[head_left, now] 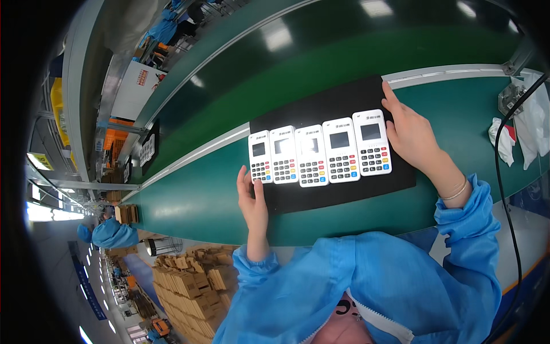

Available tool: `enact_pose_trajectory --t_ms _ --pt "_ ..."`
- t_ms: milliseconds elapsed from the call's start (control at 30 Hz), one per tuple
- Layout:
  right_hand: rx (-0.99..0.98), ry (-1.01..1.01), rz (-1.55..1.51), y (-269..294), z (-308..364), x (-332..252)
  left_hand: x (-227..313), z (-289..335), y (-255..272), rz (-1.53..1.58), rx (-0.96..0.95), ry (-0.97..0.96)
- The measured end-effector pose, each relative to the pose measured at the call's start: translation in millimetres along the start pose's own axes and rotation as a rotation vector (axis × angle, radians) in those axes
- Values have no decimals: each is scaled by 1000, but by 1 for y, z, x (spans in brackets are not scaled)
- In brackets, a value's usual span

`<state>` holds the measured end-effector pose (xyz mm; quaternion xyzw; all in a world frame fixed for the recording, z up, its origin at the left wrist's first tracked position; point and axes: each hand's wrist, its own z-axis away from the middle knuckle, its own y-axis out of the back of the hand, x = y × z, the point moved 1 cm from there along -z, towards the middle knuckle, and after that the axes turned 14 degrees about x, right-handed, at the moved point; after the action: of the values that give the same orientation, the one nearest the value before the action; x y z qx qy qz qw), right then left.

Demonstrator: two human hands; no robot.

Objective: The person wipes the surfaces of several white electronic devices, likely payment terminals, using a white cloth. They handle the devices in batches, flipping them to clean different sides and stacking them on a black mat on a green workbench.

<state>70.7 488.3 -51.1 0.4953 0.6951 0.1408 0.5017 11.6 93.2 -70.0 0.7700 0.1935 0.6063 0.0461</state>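
Observation:
Several white card payment terminals stand side by side in a slightly stepped row on a black mat [344, 192]. Each has a small screen and a keypad with coloured keys. My left hand [252, 207] is beside the leftmost terminal [259, 157], fingers apart, its thumb at that terminal's lower edge. At the other end, my right hand [413, 137] rests along the mat's right side, fingers stretched out toward the far corner. Its thumb comes close to the rightmost terminal [372, 142]; whether they touch I cannot tell. The middle terminal [312, 155] has glare on its screen.
The mat lies on a green worktable [189, 200], with a metal rail [447, 73] and a dark green conveyor belt [321, 51] beyond. At right are white plastic bags [530, 126] and a hanging black cable [504, 200]. Stacked cardboard [189, 281] and another person [112, 232] are at left.

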Motion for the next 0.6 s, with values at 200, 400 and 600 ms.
enact_pose_trajectory --t_ms 200,400,600 --pt "114 187 275 20 72 -1 9 24 3 -469 -94 -440" --pt "197 130 118 28 66 9 35 25 -9 -685 -194 -394" --pt "797 -263 216 87 61 45 27 54 9 -758 -405 -454"
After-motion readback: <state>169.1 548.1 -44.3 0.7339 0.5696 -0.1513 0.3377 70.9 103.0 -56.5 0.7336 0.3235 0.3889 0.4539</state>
